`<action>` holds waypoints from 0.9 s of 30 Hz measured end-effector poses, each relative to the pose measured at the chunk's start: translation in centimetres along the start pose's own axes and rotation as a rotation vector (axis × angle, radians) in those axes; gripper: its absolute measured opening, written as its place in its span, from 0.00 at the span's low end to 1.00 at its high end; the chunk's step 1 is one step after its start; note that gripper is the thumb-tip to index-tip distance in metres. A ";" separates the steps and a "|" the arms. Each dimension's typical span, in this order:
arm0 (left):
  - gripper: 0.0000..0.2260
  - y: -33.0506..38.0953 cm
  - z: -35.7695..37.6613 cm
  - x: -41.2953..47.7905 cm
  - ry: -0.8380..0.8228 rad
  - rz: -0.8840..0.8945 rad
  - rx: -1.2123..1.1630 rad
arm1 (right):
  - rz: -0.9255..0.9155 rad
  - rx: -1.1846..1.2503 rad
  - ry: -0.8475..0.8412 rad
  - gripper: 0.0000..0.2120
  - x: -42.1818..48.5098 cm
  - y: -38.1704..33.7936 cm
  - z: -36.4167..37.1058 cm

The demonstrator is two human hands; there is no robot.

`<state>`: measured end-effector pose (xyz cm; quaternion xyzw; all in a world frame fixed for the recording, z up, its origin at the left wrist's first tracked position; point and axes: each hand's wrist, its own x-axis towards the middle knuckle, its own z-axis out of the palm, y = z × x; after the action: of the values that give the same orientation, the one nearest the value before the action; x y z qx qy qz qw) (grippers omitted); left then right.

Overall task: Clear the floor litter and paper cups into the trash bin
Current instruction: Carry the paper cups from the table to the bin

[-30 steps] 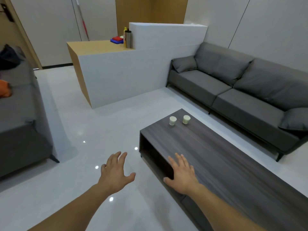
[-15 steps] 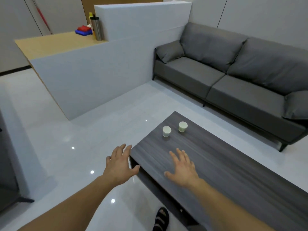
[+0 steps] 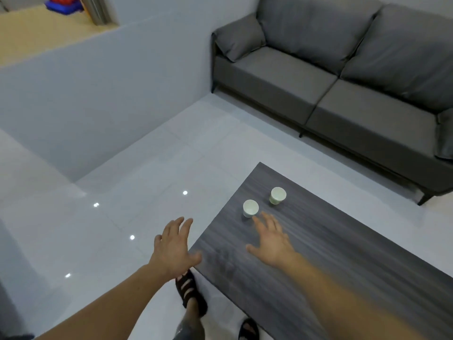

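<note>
Two paper cups (image 3: 250,208) (image 3: 278,195) stood upright on the dark tabletop (image 3: 343,253), the nearer just beyond the straight fingers (image 3: 263,220) of the right hand (image 3: 272,240), the other farther off to their right. Both hands were stretched forward palm-down, spread and holding nothing; the left hand (image 3: 175,244) hovered beside the tabletop's corner.

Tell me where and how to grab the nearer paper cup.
Take the nearer paper cup round its side wall, under the rim, from the near side with the right hand. It stands upright, mouth up, apart from the other cup, so a wrap grip should fit.
</note>
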<state>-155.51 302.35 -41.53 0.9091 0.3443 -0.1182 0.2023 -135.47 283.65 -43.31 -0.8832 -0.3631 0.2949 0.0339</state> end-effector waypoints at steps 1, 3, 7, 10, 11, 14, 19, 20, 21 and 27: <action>0.41 -0.7 -0.3 1.8 -0.021 0.022 0.008 | 0.033 0.016 -0.005 0.42 1.2 -0.2 -0.1; 0.41 -2.0 -1.0 5.5 -0.044 0.059 0.006 | 0.099 0.050 -0.004 0.42 3.6 -0.7 -0.1; 0.41 -3.8 -1.6 12.7 -0.068 0.115 0.010 | 0.213 0.075 -0.008 0.41 9.2 -1.2 0.3; 0.41 -4.7 0.6 17.1 -0.098 0.161 0.015 | 0.275 0.096 0.023 0.40 13.7 -0.7 1.5; 0.41 -4.9 1.7 18.2 -0.133 0.172 0.013 | 0.296 0.104 0.019 0.40 15.1 -0.4 2.0; 0.42 -5.0 5.8 20.8 -0.171 0.188 -0.024 | 0.327 0.119 0.031 0.40 19.6 1.1 3.9; 0.42 -4.6 11.7 23.6 -0.213 0.185 -0.130 | 0.320 0.103 -0.009 0.40 25.5 3.8 8.0; 0.42 -4.5 12.6 24.0 -0.222 0.187 -0.153 | 0.324 0.104 -0.016 0.39 26.2 4.2 8.8; 0.42 -4.4 13.4 24.3 -0.233 0.183 -0.173 | 0.330 0.114 -0.018 0.37 26.6 4.4 9.4; 0.41 -2.6 14.6 25.1 -0.240 0.180 -0.273 | 0.349 0.425 0.060 0.37 26.3 2.1 9.3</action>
<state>-139.97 312.05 -64.19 0.8797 0.2481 -0.1595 0.3731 -124.42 298.07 -64.61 -0.9138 -0.1345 0.3395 0.1778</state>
